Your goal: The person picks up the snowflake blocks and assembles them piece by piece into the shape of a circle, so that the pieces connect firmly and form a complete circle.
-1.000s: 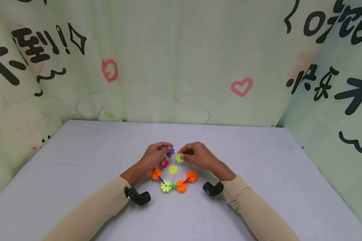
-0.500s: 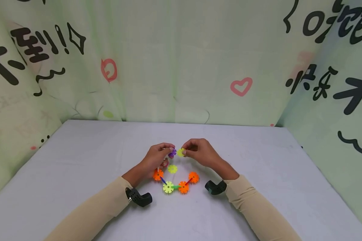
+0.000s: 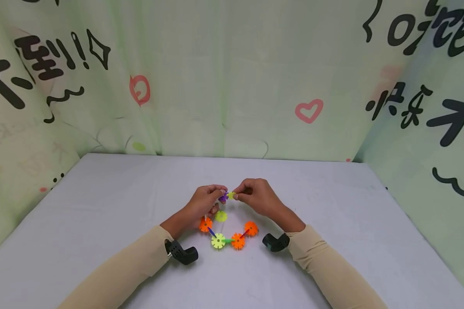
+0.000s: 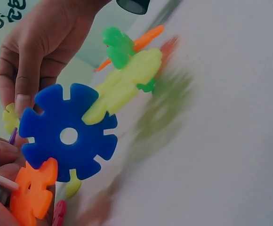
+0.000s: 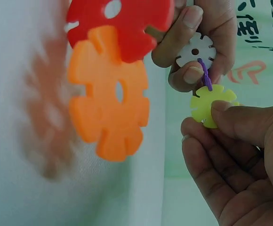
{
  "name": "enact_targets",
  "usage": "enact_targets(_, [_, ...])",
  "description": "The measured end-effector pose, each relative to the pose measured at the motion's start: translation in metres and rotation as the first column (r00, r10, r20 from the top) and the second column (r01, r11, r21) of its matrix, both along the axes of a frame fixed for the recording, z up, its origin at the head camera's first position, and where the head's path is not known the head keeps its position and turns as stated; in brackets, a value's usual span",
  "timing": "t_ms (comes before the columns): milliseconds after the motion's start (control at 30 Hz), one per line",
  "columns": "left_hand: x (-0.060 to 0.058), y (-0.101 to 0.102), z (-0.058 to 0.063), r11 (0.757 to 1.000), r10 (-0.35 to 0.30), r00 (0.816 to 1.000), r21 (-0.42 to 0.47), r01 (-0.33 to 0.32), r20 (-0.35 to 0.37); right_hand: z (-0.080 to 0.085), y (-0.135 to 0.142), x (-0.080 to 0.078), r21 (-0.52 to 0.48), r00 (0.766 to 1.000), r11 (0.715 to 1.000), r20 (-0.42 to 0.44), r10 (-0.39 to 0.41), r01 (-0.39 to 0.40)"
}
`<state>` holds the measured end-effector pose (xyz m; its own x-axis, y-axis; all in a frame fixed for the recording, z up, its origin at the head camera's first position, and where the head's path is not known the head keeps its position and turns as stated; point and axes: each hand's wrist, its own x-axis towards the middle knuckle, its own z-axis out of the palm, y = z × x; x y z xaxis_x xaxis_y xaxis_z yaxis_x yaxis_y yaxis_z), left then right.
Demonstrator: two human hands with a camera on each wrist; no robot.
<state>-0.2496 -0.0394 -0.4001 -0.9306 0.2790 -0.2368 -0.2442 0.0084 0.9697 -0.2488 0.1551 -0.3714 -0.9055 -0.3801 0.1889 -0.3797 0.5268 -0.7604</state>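
My left hand [image 3: 206, 201] pinches a purple notched disc [image 5: 204, 74], with a white notched disc [image 5: 207, 47] beside its fingers. Between thumb and fingertips, my right hand [image 3: 257, 195] holds a yellow notched disc [image 5: 204, 110]. The yellow disc's edge meets the purple one at a slot; how deep it sits cannot be told. From the left hand a chain of interlocked discs curves round: orange [image 3: 206, 225], blue [image 4: 68, 108], yellow [image 3: 218, 241], green [image 4: 117, 47], orange [image 3: 238, 242], red [image 5: 127, 23], then orange [image 3: 251, 228] at the end.
A separate yellow disc [image 3: 221, 216] lies inside the curve of the chain. Low in the left wrist view shows a pink disc [image 4: 59, 214]. The white table [image 3: 139, 180] is bordered by a printed curtain [image 3: 224, 107].
The right hand has risen slightly, then brought its yellow disc against the purple one. My left hand has shifted right, and the chain has slid a little right and nearer.
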Motion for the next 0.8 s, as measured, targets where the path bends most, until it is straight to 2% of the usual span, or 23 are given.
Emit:
enact_targets(300, [0.0021, 0.0012, -0.0004, 1.0, 0.004, 1.0, 0.016, -0.004, -0.014, 0.0045, -0.0051, 0.0062, 0.005, 0.999, 1.0, -0.053, -0.003, 0.004])
enact_targets(500, [0.0028, -0.0004, -0.0026, 0.999, 0.007, 0.999, 0.042, -0.006, -0.033, 0.005, -0.0071, 0.0057, 0.018, 1.0, 1.0, -0.004, -0.016, 0.016])
enact_targets(800, [-0.0009, -0.0044, -0.0029, 1.0, 0.012, 1.0, 0.02, -0.012, -0.024, 0.0011, -0.0042, 0.0036, 0.03, 1.0, 0.999, 0.029, -0.012, 0.011])
